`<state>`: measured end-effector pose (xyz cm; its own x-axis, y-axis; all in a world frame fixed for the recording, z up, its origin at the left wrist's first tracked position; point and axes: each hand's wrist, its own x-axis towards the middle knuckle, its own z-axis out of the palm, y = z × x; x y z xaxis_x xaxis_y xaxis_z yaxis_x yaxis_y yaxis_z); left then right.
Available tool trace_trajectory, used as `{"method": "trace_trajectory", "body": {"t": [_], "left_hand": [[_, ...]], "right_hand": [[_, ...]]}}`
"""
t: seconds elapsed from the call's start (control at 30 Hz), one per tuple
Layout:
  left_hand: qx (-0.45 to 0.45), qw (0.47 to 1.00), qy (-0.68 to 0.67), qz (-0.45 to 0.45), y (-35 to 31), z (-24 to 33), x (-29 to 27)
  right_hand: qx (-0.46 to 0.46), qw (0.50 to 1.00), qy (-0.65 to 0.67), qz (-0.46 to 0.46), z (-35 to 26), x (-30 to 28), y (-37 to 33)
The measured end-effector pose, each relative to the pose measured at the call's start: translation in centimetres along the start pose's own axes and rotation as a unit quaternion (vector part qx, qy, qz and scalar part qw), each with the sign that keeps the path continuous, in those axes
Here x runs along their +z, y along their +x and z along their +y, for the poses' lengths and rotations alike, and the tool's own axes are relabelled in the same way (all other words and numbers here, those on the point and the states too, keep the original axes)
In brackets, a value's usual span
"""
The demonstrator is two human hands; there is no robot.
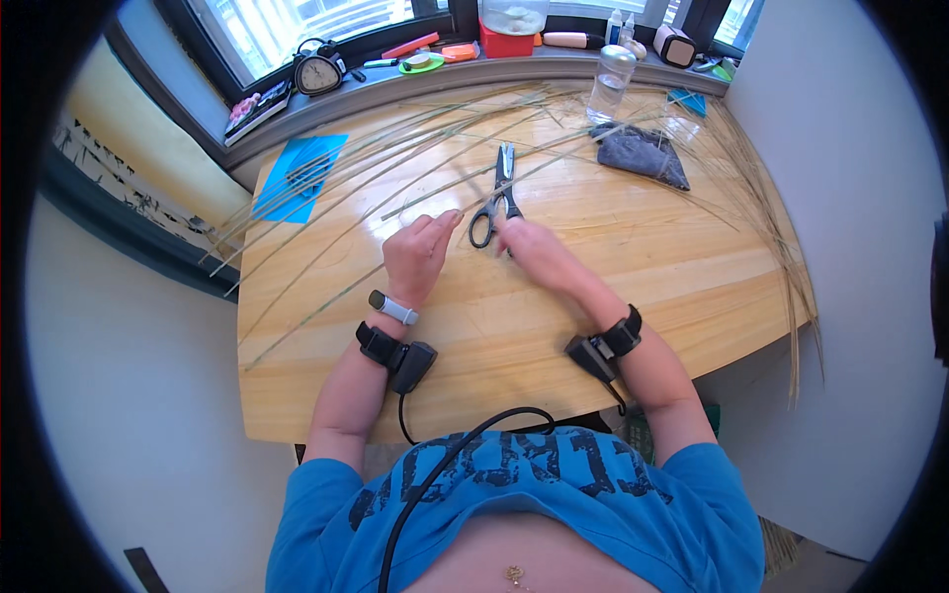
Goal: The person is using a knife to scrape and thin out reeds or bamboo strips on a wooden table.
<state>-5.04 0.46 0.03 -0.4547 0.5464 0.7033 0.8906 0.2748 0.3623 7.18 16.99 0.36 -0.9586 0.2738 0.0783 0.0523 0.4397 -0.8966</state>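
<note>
My left hand point(417, 255) is above the middle of the table, its fingers curled and the thumb pressed toward the forefinger. What it pinches, if anything, is too small to make out. A thin straw-like stem point(316, 314) runs from the table's left side up to this hand. My right hand point(534, 252) is smeared by motion beside the black-handled scissors point(501, 183). Those scissors lie with blades pointing away from me, slightly parted. Whether my right fingers touch a handle loop is not clear. Several long dry stems point(395, 148) spread across the far left.
Blue sheets point(297, 188) lie at the left under stems. A dark pouch point(643, 156) and a clear jar point(611, 84) stand toward the back right. More stems point(766, 198) overhang the right edge. The windowsill holds an alarm clock point(318, 71) and a red-based container point(512, 40).
</note>
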Motion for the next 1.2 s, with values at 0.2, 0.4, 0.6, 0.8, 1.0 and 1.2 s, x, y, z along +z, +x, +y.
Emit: {"method": "trace_trajectory", "body": {"t": [0.2,0.4,0.6,0.8,1.0,1.2], "left_hand": [[0.003,1.000,0.003,0.001,-0.2,0.0,-0.2],[0.006,1.000,0.018,-0.007,-0.2,-0.1,0.0],[0.011,1.000,0.029,0.000,-0.1,-0.2,0.0],[0.012,1.000,0.018,0.005,0.0,0.2,0.1],[-0.005,1.000,0.021,0.002,-0.1,0.3,-0.1],[0.013,1.000,0.010,0.005,0.2,0.7,0.0]], "right_hand": [[0.128,0.974,0.188,-0.015,1.2,-4.7,0.7],[0.173,0.960,0.213,0.057,1.6,-5.5,0.9],[0.107,0.967,0.038,0.228,4.1,-5.9,1.7],[-0.041,0.933,-0.276,0.228,4.1,-1.1,1.2],[-0.033,0.913,-0.318,0.253,1.6,-0.2,0.9],[0.064,0.893,-0.336,0.292,2.9,-4.9,1.0]]}}
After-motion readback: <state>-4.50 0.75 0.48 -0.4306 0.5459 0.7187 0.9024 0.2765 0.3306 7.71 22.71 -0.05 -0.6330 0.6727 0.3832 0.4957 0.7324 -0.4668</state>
